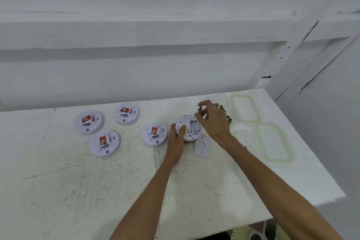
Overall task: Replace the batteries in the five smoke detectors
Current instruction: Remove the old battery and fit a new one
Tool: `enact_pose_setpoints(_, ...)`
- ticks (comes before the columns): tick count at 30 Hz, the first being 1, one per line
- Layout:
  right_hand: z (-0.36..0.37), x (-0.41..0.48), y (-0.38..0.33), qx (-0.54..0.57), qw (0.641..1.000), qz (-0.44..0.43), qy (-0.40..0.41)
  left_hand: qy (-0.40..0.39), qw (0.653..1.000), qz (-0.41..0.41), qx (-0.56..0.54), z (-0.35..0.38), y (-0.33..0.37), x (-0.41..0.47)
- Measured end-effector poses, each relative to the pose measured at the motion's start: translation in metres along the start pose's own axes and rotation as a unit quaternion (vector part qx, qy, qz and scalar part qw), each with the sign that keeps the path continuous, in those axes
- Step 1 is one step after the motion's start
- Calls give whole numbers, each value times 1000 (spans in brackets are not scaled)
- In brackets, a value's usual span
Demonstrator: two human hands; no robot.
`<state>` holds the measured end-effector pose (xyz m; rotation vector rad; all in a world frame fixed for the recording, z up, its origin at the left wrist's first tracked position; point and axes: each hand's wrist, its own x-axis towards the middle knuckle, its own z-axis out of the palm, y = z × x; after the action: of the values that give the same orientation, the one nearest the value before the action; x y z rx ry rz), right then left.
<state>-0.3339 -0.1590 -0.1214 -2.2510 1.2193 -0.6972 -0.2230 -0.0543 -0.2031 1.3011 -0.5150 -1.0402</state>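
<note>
- I see the left hand (176, 142) gripping the upturned smoke detector (190, 128) by its left edge, with the thumb laid across its back face and the fingers (172, 128) curled round the rim
- The upturned smoke detector is tilted towards me above the counter (97, 181); I cannot tell whether its lower edge touches the surface
- Its back shows a label and an open battery bay; I cannot make out whether a cell sits in the bay
- The right hand (214, 121) hovers just beyond and to the right of that detector, its fingers bunched and pinching a small dark battery (200, 110); the hand is blurred, so I go by shape alone
- A white backplate (202, 146) lies flat just nearer than the detector, between my two forearms
- Loose batteries (221, 107) lie in a small heap beyond and to the right of the detector, partly hidden by the right hand
- Four more units lie face up to the left of the detector, each with a red tag on top: the nearest closed detector (154, 134) just beside the left hand, the far closed detector (126, 113) further left and beyond, the near-left closed detector (104, 143) further left and closer to me, and the leftmost closed detector (89, 122)
- Two clear pieces with pale green rims lie well to the right of the detector: the far lid (246, 109) and the near lid (272, 142)
</note>
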Motion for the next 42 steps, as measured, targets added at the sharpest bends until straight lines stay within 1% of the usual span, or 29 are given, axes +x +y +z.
enact_pose_setpoints(2,9,-6,1,11,999,-1,-40,1,1000,1,1,-1,-1,1)
enact_pose_setpoints(3,12,-9,0,12,999,1,-45,-2,1000,2,1,-1,-1,1)
enact_pose_setpoints(9,21,-14,3,41,999,2,-13,-7,1000,-2,-7,-2,-2,3)
enact_pose_setpoints(14,34,-18,9,-13,999,-38,-6,-1,1000,-9,1,-5,-3,2)
enact_pose_setpoints(16,35,-16,8,-55,997,-52,-1,0,1000,-10,-6,-5,-5,3)
enact_pose_setpoints(19,37,-16,9,-126,987,-97,3,3,1000,-15,-3,-5,-6,4)
enact_pose_setpoints(22,34,-18,12,-219,960,-174,-1,10,1000,-8,1,-2,-5,4)
enact_pose_setpoints(23,31,-19,11,-258,944,-207,-9,11,1000,-5,0,-3,-5,3)
enact_pose_setpoints(25,27,-20,10,-351,900,-258,-34,11,1000,-4,-3,-5,-5,3)
enact_pose_setpoints(26,27,-21,10,-387,880,-268,-59,10,1000,-8,-12,-4,-7,3)
enact_pose_setpoints(28,28,-22,7,-427,853,-273,-122,10,1000,-15,-24,-4,-7,3)
enact_pose_setpoints(29,27,-21,4,-430,850,-269,-141,11,999,-17,-26,-4,-6,2)
enact_pose_setpoints(30,28,-19,0,-417,859,-256,-148,11,999,-17,-27,-4,-5,2)
enact_pose_setpoints(31,27,-17,-4,-378,886,-230,-139,13,999,-18,-28,-4,-5,2)
enact_pose_setpoints(33,21,-11,-8,-264,949,-143,-93,14,999,-27,-35,-4,-5,3)
enact_pose_setpoints(34,15,-7,-7,-199,972,-105,-67,13,999,-28,-36,-4,-4,4)
enact_pose_setpoints(35,8,-3,-3,-147,986,-72,-39,12,999,-31,-37,-5,-5,4)
enact_pose_setpoints(37,-7,8,12,-90,996,-14,22,14,999,-29,-34,-6,-6,6)
enact_pose_setpoints(39,-22,21,29,-92,993,52,54,11,999,-27,-24,-5,-6,6)
enact_pose_setpoints(40,-27,27,40,-112,989,84,43,9,999,-26,-20,-5,-6,6)
enact_pose_setpoints(42,-33,36,59,-170,975,141,-33,3,1000,-23,-17,-5,-7,5)
